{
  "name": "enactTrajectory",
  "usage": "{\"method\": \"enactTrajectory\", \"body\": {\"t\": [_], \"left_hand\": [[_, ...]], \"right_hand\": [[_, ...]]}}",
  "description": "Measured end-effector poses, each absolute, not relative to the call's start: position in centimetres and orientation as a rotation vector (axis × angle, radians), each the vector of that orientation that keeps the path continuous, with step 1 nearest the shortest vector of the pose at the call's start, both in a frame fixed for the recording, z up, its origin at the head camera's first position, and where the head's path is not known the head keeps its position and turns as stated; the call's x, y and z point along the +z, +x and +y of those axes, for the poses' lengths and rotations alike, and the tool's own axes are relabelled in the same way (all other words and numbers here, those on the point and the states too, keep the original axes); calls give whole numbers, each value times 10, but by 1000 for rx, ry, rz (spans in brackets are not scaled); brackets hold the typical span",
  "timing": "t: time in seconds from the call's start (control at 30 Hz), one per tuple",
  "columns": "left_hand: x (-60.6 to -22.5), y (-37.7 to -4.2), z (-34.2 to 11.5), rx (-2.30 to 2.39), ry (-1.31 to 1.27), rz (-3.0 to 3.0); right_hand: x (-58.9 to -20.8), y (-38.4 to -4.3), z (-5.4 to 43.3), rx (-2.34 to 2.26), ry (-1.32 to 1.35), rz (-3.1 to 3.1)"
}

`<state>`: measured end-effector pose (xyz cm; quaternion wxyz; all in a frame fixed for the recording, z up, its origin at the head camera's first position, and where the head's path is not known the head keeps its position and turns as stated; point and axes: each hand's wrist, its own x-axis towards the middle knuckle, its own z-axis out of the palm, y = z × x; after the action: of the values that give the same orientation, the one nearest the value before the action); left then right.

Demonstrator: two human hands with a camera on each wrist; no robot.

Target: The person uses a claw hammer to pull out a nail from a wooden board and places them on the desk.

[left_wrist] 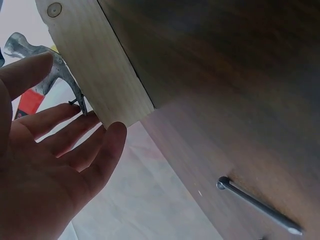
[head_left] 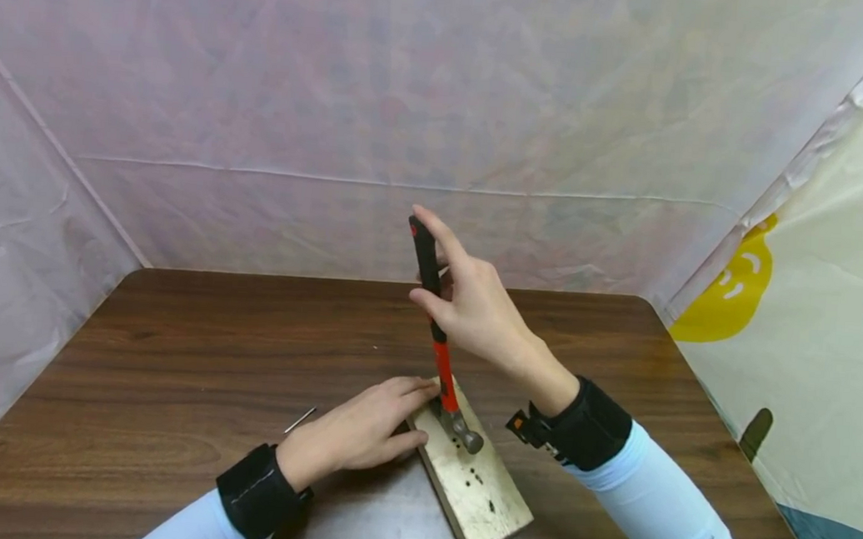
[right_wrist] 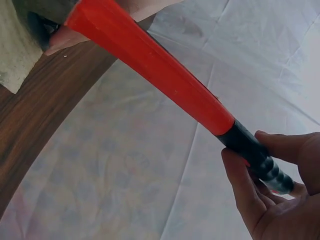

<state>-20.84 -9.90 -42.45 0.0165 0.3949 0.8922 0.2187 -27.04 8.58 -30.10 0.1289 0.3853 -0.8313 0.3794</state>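
Note:
A claw hammer (head_left: 442, 362) with a red and black handle stands steeply over a wooden block (head_left: 493, 512), its metal head at the top face. My right hand (head_left: 484, 311) holds the black grip between thumb and fingers, the index finger stretched along its upper end. At the far left end of the block, my left hand (head_left: 364, 423) grips the edge, thumb apart from the fingers. In the left wrist view the claw (left_wrist: 75, 90) reaches a small dark nail (left_wrist: 74, 102) beside the block; how far it is hooked I cannot tell.
A loose nail (left_wrist: 260, 205) lies on the brown wooden table (head_left: 191, 370), left of the left hand. Several dark holes and marks dot the block's top. Pale sheeting (head_left: 382, 116) hangs behind the table and along both sides.

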Motion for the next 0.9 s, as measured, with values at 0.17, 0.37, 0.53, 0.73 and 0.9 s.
{"method": "enactTrajectory", "body": {"t": [0.17,0.37,0.53,0.73,0.9], "left_hand": [[-426,-210,-100,701,1237,2752],[-426,-213,-100,766,1175,2729],[-425,-216,-99,762,1189,2738],[-421,-222,-96,687,1186,2715],[-418,-229,-96,676,1144,2611]], "right_hand": [[-300,-265,92,1073,1095,-2387],[-300,-257,98,1064,1102,-2362],[-299,-249,102,1052,1110,-2360],[-298,-242,106,1018,1094,-2345],[-300,-236,107,1022,1096,-2313]]}}
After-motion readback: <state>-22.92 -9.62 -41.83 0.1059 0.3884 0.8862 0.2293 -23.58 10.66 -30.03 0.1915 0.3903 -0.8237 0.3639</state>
